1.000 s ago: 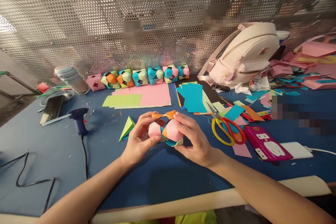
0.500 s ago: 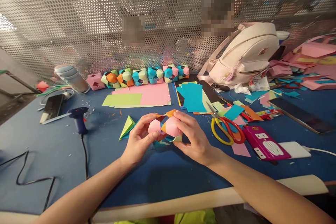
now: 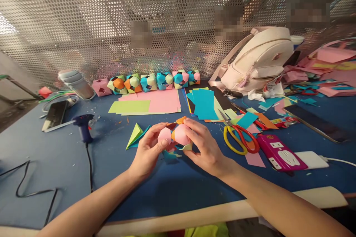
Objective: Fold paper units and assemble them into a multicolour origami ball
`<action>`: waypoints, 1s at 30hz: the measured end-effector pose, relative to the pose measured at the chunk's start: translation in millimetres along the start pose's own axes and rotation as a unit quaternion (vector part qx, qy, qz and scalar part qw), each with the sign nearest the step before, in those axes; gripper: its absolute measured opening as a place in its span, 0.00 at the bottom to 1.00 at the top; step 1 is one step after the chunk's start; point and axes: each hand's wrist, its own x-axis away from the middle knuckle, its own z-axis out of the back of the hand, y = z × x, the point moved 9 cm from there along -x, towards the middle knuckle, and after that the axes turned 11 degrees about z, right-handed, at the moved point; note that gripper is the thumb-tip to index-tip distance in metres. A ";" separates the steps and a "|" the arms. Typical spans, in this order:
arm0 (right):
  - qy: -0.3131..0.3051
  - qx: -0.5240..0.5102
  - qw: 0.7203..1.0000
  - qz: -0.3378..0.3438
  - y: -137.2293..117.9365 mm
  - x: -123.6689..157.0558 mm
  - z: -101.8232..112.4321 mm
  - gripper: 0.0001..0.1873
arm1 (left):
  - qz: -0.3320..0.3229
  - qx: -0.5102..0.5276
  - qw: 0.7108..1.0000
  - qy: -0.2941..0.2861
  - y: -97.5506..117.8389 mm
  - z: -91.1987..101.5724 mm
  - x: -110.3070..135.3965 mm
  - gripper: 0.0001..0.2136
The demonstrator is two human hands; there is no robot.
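A folded paper ball (image 3: 180,134) with pink, orange, pale green and blue parts is between my two hands, above the middle of the blue table. My left hand (image 3: 150,146) grips its left side, thumb on the front pink face and fingers behind. Wrapped around its right side is my right hand (image 3: 204,146), fingers on top and thumb below. The ball's back is hidden by my hands. Just left of it lie a folded green paper piece (image 3: 135,135) and a folded blue one (image 3: 141,139), partly behind my left hand.
A glue gun (image 3: 84,126) with a black cord stands on the left. Scissors (image 3: 236,137) and a purple power strip (image 3: 282,152) lie on the right. Behind are paper sheets (image 3: 164,100), a row of paper balls (image 3: 148,82), a bottle (image 3: 76,83) and a backpack (image 3: 258,59).
Both hands still hold the paper ball. Its two pink faces have drawn closer together, with a narrower orange gap between them. The folded blue piece shows more beside my left hand.
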 end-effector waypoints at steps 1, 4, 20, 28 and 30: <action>0.000 -0.003 1.000 -0.004 0.5 0.3 -0.7 0.42 | -0.002 -0.003 1.000 0.002 -0.7 0.5 0.0 0.16; -0.012 -0.029 0.999 -0.018 2.4 0.3 -4.0 0.42 | -0.015 -0.014 1.000 0.007 -1.9 3.4 -1.0 0.16; -0.089 -0.019 0.996 0.012 -5.0 -3.0 -15.4 0.37 | 0.026 -0.080 0.995 0.057 -10.8 12.7 -2.3 0.19; -0.124 -0.071 0.989 -0.021 -2.4 3.2 -23.6 0.40 | 0.040 -0.059 0.991 0.116 -12.9 20.5 -4.0 0.20; -0.131 -0.086 0.987 -0.037 -0.5 5.0 -25.1 0.41 | 0.060 -0.053 0.988 0.134 -15.0 21.5 -3.6 0.20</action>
